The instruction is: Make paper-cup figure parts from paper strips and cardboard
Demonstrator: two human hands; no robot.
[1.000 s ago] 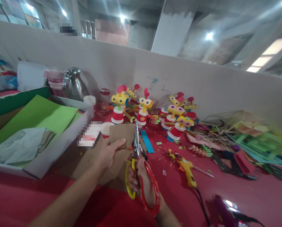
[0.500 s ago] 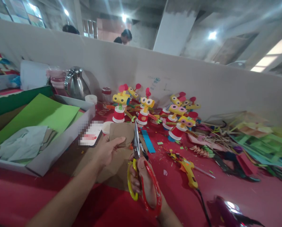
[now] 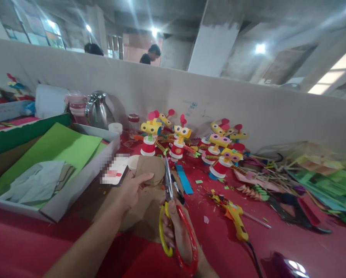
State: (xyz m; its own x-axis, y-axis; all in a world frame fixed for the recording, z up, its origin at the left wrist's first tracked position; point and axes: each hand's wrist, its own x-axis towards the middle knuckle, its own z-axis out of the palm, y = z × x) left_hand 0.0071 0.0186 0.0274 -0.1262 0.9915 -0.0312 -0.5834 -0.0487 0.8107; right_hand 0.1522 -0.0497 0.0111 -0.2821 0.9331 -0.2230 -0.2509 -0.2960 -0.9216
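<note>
Pinched in my left hand [image 3: 133, 189] is a piece of brown cardboard [image 3: 150, 166] with rounded corners, thumb on top. My right hand [image 3: 177, 227] grips scissors [image 3: 168, 183] with one yellow and one red handle. The blades point away from me, nearly together, along the right edge of the cardboard. Beneath both hands lies a larger brown sheet [image 3: 145, 208]. A blue strip [image 3: 184, 179] and a black pen-like item [image 3: 178, 193] are just right of the blades. A phone [image 3: 115, 170] and a white round lid [image 3: 132, 162] rest beyond my left hand.
Several paper robot figures [image 3: 178, 148] stand along the wall. A box [image 3: 52, 210] with green paper is at left, a metal jug [image 3: 100, 112] behind it. A yellow glue gun [image 3: 237, 220] with a cable lies right, near sticks and coloured paper [image 3: 326, 189].
The view has tilted up slightly, so things sit lower in the picture. The right edge of the cardboard looks more rounded, and the scissor blades are closer together.
</note>
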